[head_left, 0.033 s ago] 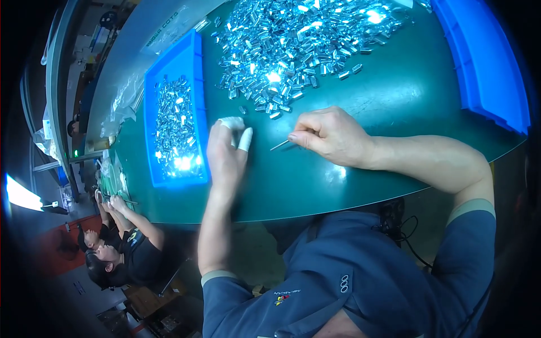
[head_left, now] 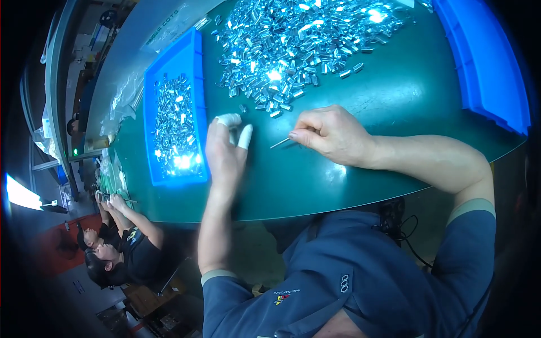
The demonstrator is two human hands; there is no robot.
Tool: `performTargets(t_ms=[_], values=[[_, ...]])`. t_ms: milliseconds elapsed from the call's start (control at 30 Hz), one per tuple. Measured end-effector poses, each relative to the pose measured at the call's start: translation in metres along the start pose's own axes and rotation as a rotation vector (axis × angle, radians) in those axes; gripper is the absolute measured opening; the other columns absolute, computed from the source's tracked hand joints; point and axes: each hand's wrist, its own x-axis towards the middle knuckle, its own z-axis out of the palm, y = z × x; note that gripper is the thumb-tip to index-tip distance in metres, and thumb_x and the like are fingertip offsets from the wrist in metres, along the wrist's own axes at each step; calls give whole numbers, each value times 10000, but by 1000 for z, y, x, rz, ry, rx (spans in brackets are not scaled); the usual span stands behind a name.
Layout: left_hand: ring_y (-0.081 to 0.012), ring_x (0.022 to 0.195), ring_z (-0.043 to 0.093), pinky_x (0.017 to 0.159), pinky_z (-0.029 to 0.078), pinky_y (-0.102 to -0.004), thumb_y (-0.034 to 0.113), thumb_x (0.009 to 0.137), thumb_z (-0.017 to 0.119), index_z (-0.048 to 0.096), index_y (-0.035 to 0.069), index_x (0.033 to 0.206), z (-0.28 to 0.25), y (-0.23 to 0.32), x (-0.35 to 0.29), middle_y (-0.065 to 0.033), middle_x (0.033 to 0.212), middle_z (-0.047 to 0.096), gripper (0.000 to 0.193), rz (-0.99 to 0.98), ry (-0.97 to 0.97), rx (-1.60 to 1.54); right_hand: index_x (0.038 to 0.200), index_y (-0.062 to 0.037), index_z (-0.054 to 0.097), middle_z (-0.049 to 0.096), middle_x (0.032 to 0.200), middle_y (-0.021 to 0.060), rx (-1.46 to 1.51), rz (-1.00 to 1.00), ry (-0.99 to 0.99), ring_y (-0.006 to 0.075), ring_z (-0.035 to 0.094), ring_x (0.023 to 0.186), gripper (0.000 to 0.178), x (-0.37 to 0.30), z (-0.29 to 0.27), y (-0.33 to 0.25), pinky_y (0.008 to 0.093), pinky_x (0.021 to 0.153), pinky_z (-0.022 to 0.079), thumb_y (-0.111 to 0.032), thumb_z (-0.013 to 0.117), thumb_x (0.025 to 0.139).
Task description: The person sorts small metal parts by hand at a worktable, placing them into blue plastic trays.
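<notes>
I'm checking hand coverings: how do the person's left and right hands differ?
The left hand wears white finger covers; the right hand shows none. The right hand pinches a thin metal rod; the left hand has thumb and fingers apart, with nothing visibly held. Both are over the green table.

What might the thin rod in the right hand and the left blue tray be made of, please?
Thin rod: probably metal, smooth and silvery, judging by its sheen. Left blue tray: likely glossy plastic, given its uniform colour and ribbed wall.
</notes>
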Motion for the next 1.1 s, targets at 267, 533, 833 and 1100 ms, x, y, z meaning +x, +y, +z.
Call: performTargets(t_ms=[267,533,833,1100], values=[[-334,903,654,760,528,-420,95,867,828,694,35,964,10,-16,16,-137,982,664,176,59,53,236,917,-13,708,695,759,85,74,34,20,179,646,674,168,-3,2,-3,343,614,497,-165,715,989],[-295,906,675,792,536,-385,-12,831,811,694,25,984,2,21,-20,-123,963,700,196,146,-50,-217,977,-10,693,633,783,-15,302,203,102,53,552,695,151,0,3,0,260,609,462,-149,676,1034],[-328,847,680,728,543,-426,16,781,836,697,55,965,18,31,-26,-118,933,717,234,316,-75,-211,883,-24,711,658,741,123,-65,-11,9,239,637,647,215,-4,1,2,387,599,485,-201,696,1003],[-298,800,669,695,533,-396,39,803,851,685,26,940,26,25,-35,-119,907,712,216,310,-83,-250,808,-37,686,654,724,164,-254,-103,-14,376,653,655,270,-8,5,-4,470,592,495,-238,705,987]])
